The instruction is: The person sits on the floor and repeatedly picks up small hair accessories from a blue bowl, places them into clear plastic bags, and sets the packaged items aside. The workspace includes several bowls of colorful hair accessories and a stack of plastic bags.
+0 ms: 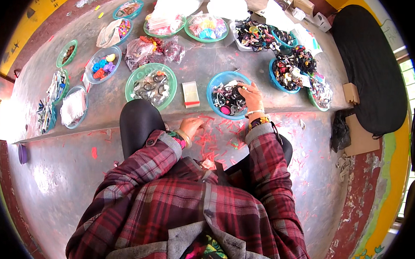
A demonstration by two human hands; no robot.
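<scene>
Plaid-sleeved worker seated on a concrete step [102, 101], sorting small accessories w/ both hands. Right hand [251, 95] reaches forward into a blue bowl [213, 86] of dark hair ties and clips, fingers curled down among the pieces; whether anything is actually pinched can't be told, as the fingertips are buried in the pile. Left hand [190, 126] rests lower and nearer the body, fingers bent on the step's lip amid a scatter of red paper scraps [216, 139]; it looks loosely closed, but what, if anything, it holds isn't visible. Just left of the right hand, btwn the blue bowl and a green bowl [135, 77] of bagged rings, lies a small stack of clear packets w/ a red strip [191, 94], untouched, within easy reach of either hand. Judging by the layout, work appears mid-way: the scraps suggest many packets already opened or sealed, while bowls farther out, incl. a clear bowl of coloured beads [102, 64] to the left and teal bowls of dark ornaments [288, 73] to the right, are well stocked.
</scene>
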